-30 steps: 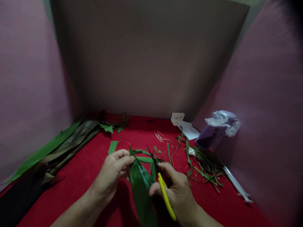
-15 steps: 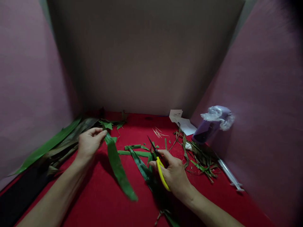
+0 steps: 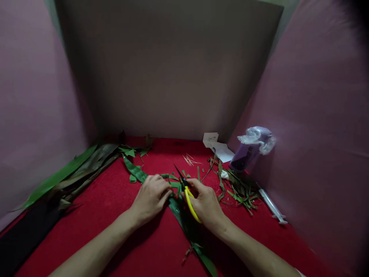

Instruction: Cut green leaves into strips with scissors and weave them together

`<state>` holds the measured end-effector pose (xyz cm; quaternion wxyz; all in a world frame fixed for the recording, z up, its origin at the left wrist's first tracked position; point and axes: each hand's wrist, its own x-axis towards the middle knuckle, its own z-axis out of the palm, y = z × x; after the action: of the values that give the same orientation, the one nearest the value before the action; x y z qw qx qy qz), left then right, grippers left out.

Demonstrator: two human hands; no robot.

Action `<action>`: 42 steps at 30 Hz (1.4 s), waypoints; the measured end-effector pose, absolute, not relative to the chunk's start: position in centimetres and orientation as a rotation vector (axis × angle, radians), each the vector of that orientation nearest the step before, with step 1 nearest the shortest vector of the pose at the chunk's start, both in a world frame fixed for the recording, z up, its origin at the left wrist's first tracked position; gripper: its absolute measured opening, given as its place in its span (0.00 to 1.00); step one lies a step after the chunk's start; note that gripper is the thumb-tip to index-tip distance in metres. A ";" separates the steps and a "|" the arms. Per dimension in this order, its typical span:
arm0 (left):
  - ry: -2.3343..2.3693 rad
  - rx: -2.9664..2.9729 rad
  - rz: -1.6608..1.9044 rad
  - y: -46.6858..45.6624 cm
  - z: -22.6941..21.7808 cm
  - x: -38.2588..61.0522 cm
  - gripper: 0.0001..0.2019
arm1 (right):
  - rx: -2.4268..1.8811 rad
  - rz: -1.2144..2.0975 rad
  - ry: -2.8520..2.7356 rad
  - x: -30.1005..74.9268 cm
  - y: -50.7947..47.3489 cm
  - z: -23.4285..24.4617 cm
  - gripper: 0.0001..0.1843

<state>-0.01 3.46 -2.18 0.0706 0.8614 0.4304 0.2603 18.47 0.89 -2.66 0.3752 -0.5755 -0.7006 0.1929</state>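
My right hand (image 3: 206, 204) is closed around yellow-handled scissors (image 3: 187, 194) whose dark blades point up and to the left. My left hand (image 3: 152, 197) lies beside it with fingers curled down onto a long dark green leaf strip (image 3: 184, 221) that runs diagonally toward me on the red cloth (image 3: 115, 231). Another green leaf piece (image 3: 134, 171) lies flat just beyond my left hand. Small green offcuts (image 3: 173, 179) are scattered around the scissor tips.
A heap of long green and dried leaves (image 3: 66, 177) lines the left wall. On the right are a trimmings pile (image 3: 239, 190), a purple cup with plastic wrap (image 3: 250, 148), a white syringe-like tube (image 3: 272, 207), paper scraps (image 3: 219, 148) and toothpicks (image 3: 190, 159). Cardboard walls enclose three sides.
My left hand laid the leaf piece it carried down at the left, then came back to the middle onto the dark strip beside the scissors. The right hand has barely moved.
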 end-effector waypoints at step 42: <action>1.200 1.238 1.261 4.3 -1.7 2.1 0.11 | -1.091 0.844 -1.328 18.3 1.7 -4.3 0.20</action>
<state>2.10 4.28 -1.69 0.4820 0.5079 0.4922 0.5172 18.26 1.74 -4.26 0.5756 -0.4659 -0.5671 0.3605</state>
